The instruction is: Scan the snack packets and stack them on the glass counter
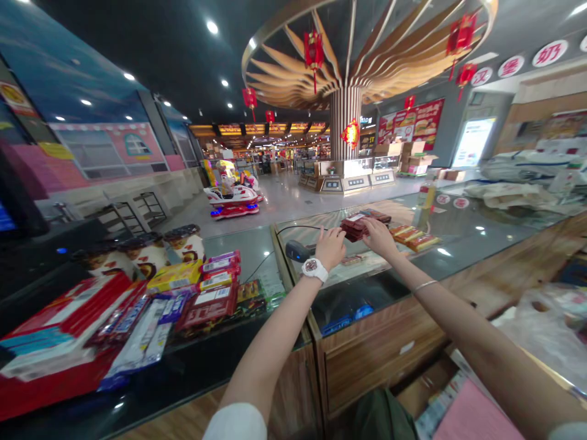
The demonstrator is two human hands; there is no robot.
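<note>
Evidently, left hand [331, 247] and right hand [380, 238] flank stacked brown-wrapped bars [352, 230] on the glass-topped bench [458, 232].
Each grip sits at one end; how tightly closed, I can't tell. They're probably light, stiff, slippery and snappable, best held from both sides.

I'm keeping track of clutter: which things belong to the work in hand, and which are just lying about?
In the work:
left hand
right hand
brown packets at the fingertips

Apparently just lying about:
black handheld device near the left hand
yellow-orange packets right of the right hand
lidded cups at left
</note>
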